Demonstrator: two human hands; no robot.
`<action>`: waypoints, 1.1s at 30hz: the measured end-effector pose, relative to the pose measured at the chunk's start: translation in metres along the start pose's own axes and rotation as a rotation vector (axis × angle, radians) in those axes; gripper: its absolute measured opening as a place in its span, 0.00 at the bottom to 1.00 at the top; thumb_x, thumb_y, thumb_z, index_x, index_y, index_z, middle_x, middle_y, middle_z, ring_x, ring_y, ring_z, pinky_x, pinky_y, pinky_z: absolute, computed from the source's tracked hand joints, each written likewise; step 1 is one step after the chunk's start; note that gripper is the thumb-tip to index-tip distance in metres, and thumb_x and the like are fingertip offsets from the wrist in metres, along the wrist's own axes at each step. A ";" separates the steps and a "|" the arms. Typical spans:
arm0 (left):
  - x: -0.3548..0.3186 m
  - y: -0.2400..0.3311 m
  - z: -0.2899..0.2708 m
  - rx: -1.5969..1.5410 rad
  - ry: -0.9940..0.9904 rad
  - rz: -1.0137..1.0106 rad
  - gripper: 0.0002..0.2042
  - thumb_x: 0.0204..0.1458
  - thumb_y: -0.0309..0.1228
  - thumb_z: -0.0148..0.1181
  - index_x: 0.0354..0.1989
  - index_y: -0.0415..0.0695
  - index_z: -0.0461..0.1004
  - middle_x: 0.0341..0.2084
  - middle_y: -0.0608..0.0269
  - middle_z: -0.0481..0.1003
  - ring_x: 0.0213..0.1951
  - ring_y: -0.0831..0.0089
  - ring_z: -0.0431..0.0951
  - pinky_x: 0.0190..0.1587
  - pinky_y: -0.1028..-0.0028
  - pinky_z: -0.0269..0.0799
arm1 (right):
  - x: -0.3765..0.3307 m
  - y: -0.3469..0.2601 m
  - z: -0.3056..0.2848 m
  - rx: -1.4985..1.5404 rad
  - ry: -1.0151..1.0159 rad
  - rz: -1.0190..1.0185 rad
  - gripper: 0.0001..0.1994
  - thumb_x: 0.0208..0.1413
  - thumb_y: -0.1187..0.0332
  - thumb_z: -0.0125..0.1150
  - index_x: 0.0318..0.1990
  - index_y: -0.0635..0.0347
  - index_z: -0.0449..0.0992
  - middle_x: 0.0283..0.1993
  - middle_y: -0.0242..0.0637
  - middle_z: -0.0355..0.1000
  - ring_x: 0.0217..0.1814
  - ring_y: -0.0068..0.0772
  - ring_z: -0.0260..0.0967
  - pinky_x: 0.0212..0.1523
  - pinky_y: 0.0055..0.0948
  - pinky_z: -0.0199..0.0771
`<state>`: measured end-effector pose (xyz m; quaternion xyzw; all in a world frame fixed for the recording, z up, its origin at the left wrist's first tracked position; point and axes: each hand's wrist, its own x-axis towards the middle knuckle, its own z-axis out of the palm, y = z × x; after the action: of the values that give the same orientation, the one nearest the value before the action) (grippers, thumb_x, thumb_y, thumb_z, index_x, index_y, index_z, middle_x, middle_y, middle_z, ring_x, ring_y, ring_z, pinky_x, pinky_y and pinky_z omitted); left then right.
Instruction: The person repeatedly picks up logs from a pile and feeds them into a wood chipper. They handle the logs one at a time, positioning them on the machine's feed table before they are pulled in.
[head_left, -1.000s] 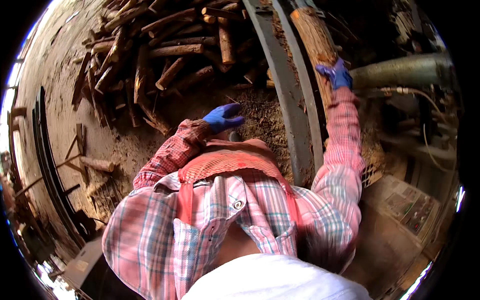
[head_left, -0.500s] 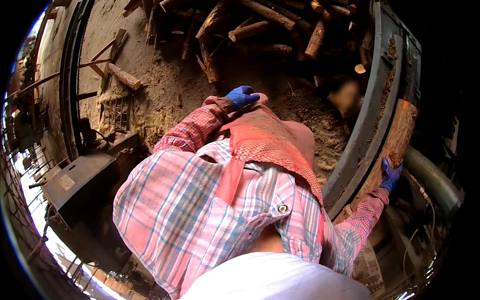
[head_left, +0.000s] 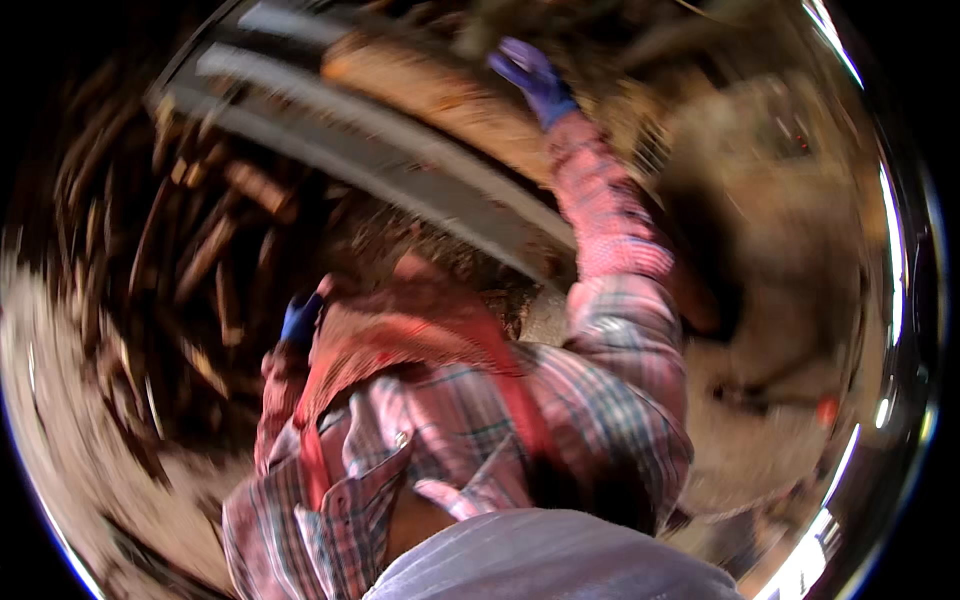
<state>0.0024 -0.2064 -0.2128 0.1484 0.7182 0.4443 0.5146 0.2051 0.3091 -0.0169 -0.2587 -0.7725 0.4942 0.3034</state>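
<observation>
We find the right hand point(head_left: 535, 80), blue-gloved, laid on the upper end of a log point(head_left: 440, 100) resting along the grey metal rail point(head_left: 400, 170); grip unclear through blur. Left hand point(head_left: 300, 320) near the chest, closure indeterminable.

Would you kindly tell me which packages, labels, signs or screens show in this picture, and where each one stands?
None can be made out: the picture is blurred.
Right hand: in a blue glove, up on a long brown log beside grey metal rails.
Left hand: blue glove, near the orange apron.
Split firewood: scattered at left.
</observation>
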 end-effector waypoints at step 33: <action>0.007 -0.035 -0.047 0.067 0.309 -0.476 0.22 0.51 0.48 0.53 0.40 0.39 0.76 0.33 0.51 0.77 0.38 0.61 0.76 0.41 0.63 0.69 | 0.037 -0.072 -0.364 -1.692 0.372 0.655 0.17 0.60 0.61 0.41 0.46 0.56 0.74 0.48 0.37 0.72 0.51 0.32 0.69 0.50 0.35 0.68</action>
<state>-0.0330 -0.2443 -0.2416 -0.0769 0.8170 0.3044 0.4837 0.4367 0.5289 0.1761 -0.6748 -0.7031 -0.2231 -0.0222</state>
